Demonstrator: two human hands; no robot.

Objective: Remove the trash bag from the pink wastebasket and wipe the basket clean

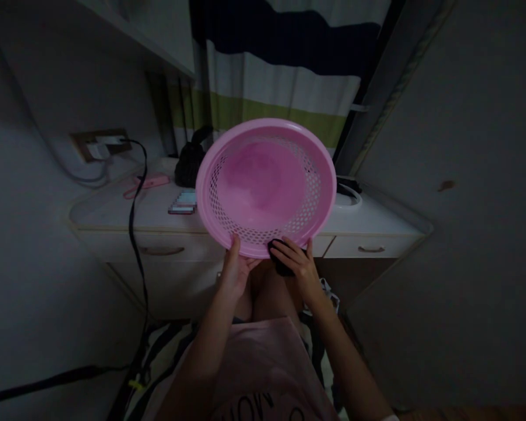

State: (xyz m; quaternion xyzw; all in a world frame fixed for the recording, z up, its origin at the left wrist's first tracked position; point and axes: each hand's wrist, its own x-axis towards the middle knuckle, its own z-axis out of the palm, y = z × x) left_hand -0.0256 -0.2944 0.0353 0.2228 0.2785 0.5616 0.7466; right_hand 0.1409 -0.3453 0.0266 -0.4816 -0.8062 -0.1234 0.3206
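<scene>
A round pink plastic basket (263, 181) with perforated sides is tilted up, its open top facing me. My left hand (237, 270) grips its near rim, thumb over the edge and fingers underneath. Against the same rim, a little to the right, my right hand (298, 263) presses a black cloth-like item (281, 268) with its fingers closed over it. I cannot make out exactly what the black item is. The inside of the basket shows nothing in it.
A white desk (377, 219) with drawers stands ahead. On it lie a phone (183, 201), a pink device with a strap (155, 181), a black bag (188, 164) and a white looped item (353, 200). A black cable (134, 234) hangs from the wall socket at left. A striped curtain (284, 52) hangs behind.
</scene>
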